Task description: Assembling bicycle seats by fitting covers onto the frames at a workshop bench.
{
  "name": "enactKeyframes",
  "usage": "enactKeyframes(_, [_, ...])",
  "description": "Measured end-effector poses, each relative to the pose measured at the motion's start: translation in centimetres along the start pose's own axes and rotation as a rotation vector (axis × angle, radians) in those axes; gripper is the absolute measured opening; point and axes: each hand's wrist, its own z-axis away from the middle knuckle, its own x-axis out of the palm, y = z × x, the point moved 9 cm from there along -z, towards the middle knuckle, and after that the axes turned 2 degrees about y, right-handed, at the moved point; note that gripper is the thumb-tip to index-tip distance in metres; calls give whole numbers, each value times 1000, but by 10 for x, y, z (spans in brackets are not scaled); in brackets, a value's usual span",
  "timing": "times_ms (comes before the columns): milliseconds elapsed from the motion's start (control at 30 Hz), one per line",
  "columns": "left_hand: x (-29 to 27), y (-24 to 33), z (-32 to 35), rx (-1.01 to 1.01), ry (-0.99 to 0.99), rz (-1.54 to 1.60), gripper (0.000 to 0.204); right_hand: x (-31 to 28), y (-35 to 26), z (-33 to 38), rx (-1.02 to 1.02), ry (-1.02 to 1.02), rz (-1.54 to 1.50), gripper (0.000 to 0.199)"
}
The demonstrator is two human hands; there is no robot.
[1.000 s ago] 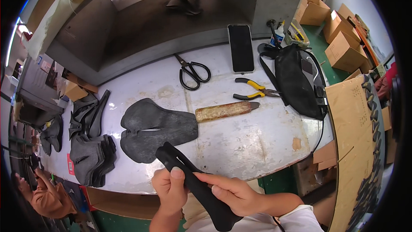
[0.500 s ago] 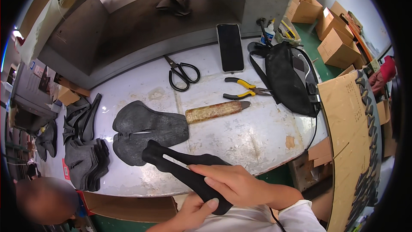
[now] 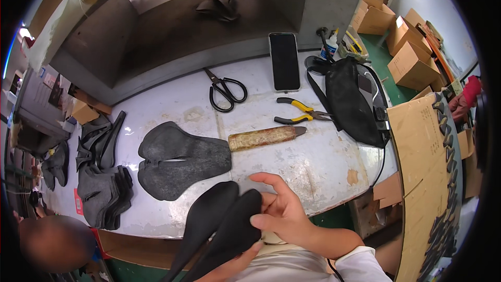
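I hold a smooth black bicycle saddle cover [image 3: 216, 224], two-lobed with a slit down its middle, above the front edge of the table. My right hand [image 3: 282, 211] pinches the edge of its right lobe, thumb in front, index finger raised and bent. Below, my left hand [image 3: 237, 266] holds the cover from beneath; most of its fingers are hidden behind it. A grey saddle-shaped piece [image 3: 177, 175] lies flat on the table just beyond. Touching its narrow end is a knife-like tool [image 3: 263, 138] with a wrapped handle and a short dark tip.
Black-handled scissors [image 3: 228, 94], yellow-black pliers [image 3: 302, 112], a phone [image 3: 284, 62] and a black pouch [image 3: 349, 104] lie across the white table [image 3: 282, 183]. Stacked grey pieces [image 3: 104, 198] stand at the left. A grey metal cabinet [image 3: 172, 55] bounds the back; a cardboard sheet [image 3: 417, 156] is right.
The saddle cover has been turned, its wide lobes now up by my right hand and its narrow end low left. My right hand has shifted from lying across it to its edge.
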Motion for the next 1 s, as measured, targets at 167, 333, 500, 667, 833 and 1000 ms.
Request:
enactKeyframes(167, [-31,-67,0,-375,92,66,44,-4,0,2,-95,-64,289,42])
enactKeyframes(333, [-29,-47,-3,-367,-93,689,39,-2,18,6,92,-208,421,25])
enactKeyframes(500, [-31,-17,6,-627,-175,196,32,15,-4,9,4,-319,936,26])
enactKeyframes(667, [-30,-33,-1,-628,-132,265,31,17,9,9,-7,-562,842,31])
enactKeyframes(833, [-26,-33,1,-606,-85,341,30,5,45,14,424,-346,290,37])
enactKeyframes(1000, [-24,-36,2,-582,-30,414,29,-9,37,3,187,-265,212,35])
